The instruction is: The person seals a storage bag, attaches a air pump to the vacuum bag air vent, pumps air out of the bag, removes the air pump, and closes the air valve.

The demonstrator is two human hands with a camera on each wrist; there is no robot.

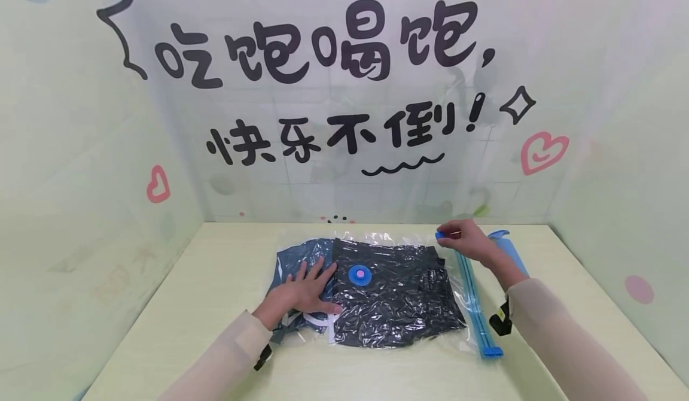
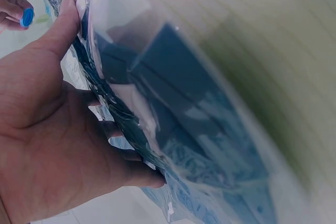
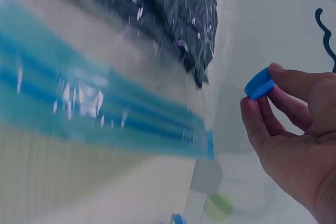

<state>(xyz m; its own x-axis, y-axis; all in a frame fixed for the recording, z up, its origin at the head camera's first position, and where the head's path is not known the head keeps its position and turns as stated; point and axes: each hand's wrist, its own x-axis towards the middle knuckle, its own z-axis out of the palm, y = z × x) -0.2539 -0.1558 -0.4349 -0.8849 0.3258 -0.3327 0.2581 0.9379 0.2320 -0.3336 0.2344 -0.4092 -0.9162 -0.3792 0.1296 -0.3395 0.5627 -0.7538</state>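
A clear vacuum storage bag (image 1: 398, 305) lies flat on the table with folded dark clothes inside, black on the right and blue-grey on the left. Its round blue valve (image 1: 360, 275) faces up, with a pink centre. My left hand (image 1: 304, 291) rests on the bag's left part, fingers spread; the left wrist view shows the palm (image 2: 63, 129) against the plastic. Between thumb and fingertips my right hand (image 1: 468, 242) pinches a small round blue cap (image 3: 260, 83), held above the bag's far right corner. Beneath that hand runs the blue zip strip (image 1: 470, 296).
A blue slider clip (image 1: 492, 352) sits at the near end of the zip strip. Right of the bag lies a light-blue flat object (image 1: 511, 254), partly hidden by my right arm. Printed walls (image 1: 377, 197) enclose the table (image 1: 177, 305) at the back and both sides.
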